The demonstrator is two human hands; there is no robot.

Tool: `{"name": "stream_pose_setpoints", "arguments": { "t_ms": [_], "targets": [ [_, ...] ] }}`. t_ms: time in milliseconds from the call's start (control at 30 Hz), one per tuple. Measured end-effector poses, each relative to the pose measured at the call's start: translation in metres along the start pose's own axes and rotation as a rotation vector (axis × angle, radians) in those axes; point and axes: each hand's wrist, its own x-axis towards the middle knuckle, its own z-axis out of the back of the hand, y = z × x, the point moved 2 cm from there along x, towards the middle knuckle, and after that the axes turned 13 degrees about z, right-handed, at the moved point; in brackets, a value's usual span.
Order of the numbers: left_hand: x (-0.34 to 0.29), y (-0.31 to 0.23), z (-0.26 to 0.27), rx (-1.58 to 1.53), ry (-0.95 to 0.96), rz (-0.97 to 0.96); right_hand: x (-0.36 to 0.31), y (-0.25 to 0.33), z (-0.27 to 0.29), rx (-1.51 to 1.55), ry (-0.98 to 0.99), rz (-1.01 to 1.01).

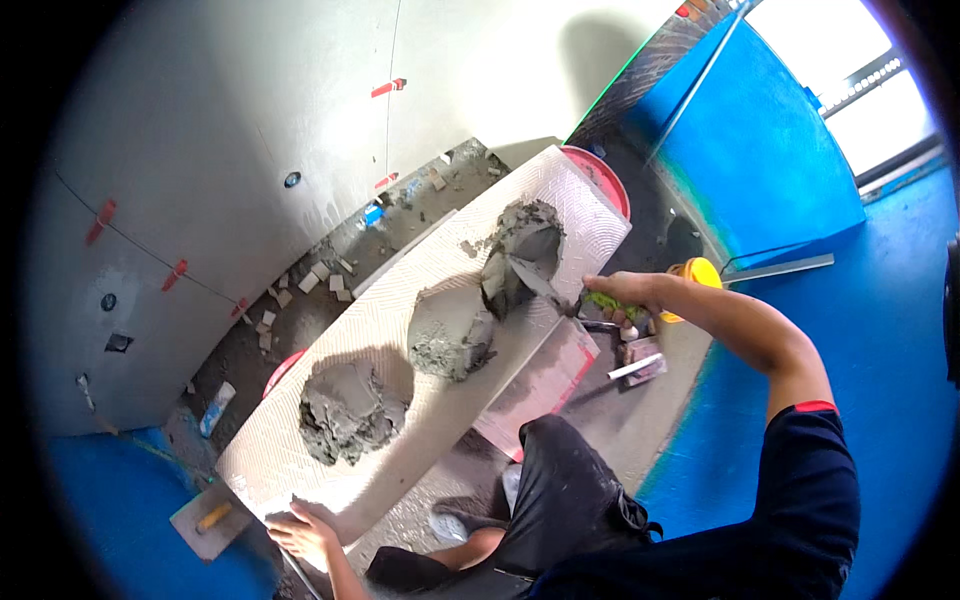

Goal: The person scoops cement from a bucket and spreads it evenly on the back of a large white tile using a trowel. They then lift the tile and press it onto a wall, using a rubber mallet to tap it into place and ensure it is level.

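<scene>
A long, pale tile [270, 440] lies slanted across the middle, its upper face ridged. Three mounds of wet grey mortar [350, 410] sit along it. My right hand [625, 292] is closed around the green handle of a trowel [540, 285], whose blade reaches into the farthest mound and is partly coated with mortar. At the near left end of the tile rests my left hand [305, 535], fingers stretched out over the corner. A thin metal rod shows beneath that hand; whether the hand touches it I cannot tell.
Red bucket rims [605, 180] show under the tile. A yellow-handled float [212, 517] lies left. Tile scraps [320, 272] litter the floor along the wall. Red clips [388, 88] sit in wall joints. A box [540, 385], a yellow container [700, 272] and blue sheeting [740, 140] are at right.
</scene>
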Motion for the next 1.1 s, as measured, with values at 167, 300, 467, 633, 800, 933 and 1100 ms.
{"name": "stream_pose_setpoints", "arguments": {
  "t_ms": [167, 300, 467, 633, 800, 933, 1100],
  "targets": [
    [-0.002, 0.001, 0.008, -0.094, -0.020, 0.006, 0.000, -0.015, -0.054, 0.023, -0.024, 0.040],
    [0.002, 0.005, 0.005, -0.142, -0.075, -0.005, -0.009, -0.024, -0.091, 0.026, -0.042, 0.130],
    [0.001, 0.003, 0.007, -0.206, -0.042, -0.010, -0.025, -0.029, -0.124, -0.088, 0.062, 0.185],
    [0.004, 0.003, 0.005, -0.236, -0.069, 0.018, -0.049, -0.003, -0.164, -0.897, 0.026, 0.413],
    [-0.001, 0.010, 0.009, -0.274, -0.121, 0.007, -0.058, -0.021, -0.159, -1.427, -0.286, 0.678],
    [-0.003, 0.013, 0.005, -0.302, -0.145, -0.015, -0.044, -0.038, -0.122, -1.410, -0.393, 0.650],
    [-0.003, 0.015, 0.003, -0.331, -0.180, -0.035, -0.012, -0.040, -0.060, -1.400, -0.641, 0.527]
  ]
}}
